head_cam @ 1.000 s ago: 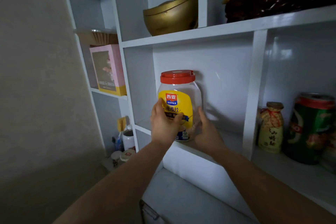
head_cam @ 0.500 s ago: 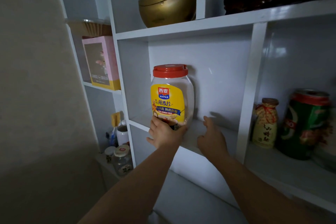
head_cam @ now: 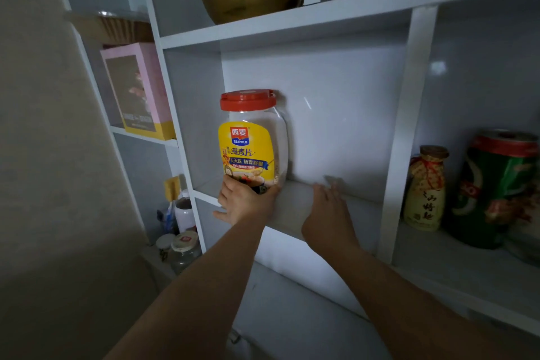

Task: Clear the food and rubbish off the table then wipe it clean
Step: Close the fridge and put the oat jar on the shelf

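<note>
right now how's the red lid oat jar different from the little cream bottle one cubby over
The oat jar is clear with a red lid and yellow label; the cream bottle is opaque, its top tied with red cord. The left hand holds the oat jar's base; nothing touches the cream bottle. The oat jar is alone in its compartment; the cream bottle has a green tin beside it. Both stand upright at the same shelf level.
</note>
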`<state>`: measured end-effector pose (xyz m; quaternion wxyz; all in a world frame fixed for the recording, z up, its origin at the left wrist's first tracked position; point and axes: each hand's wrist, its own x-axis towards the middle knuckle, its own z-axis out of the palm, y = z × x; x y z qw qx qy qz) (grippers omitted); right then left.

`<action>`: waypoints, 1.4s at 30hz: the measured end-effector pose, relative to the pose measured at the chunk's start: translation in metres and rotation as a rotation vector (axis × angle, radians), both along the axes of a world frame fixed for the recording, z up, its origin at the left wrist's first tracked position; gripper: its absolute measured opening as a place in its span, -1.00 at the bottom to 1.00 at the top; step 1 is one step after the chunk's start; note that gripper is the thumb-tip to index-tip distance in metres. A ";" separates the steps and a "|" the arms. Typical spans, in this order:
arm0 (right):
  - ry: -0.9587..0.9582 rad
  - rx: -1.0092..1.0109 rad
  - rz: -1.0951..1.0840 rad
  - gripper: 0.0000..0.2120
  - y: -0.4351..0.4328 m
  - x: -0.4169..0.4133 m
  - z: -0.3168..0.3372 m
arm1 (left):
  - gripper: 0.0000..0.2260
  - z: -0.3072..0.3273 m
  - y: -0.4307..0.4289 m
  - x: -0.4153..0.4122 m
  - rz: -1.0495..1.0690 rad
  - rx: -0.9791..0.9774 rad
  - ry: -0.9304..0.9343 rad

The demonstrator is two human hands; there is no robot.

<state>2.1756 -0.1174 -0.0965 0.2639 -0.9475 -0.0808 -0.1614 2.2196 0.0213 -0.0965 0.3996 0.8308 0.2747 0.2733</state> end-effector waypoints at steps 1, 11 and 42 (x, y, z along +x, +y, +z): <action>-0.002 0.002 0.000 -0.33 0.000 0.001 0.000 | 0.07 0.000 0.002 0.002 0.004 0.008 0.003; -0.007 0.026 0.011 -0.33 0.000 0.002 -0.001 | 0.05 -0.002 0.021 0.024 -0.005 0.062 0.055; -0.110 -0.051 0.032 -0.44 0.004 0.000 -0.005 | -0.04 -0.012 0.030 0.017 0.089 0.150 0.002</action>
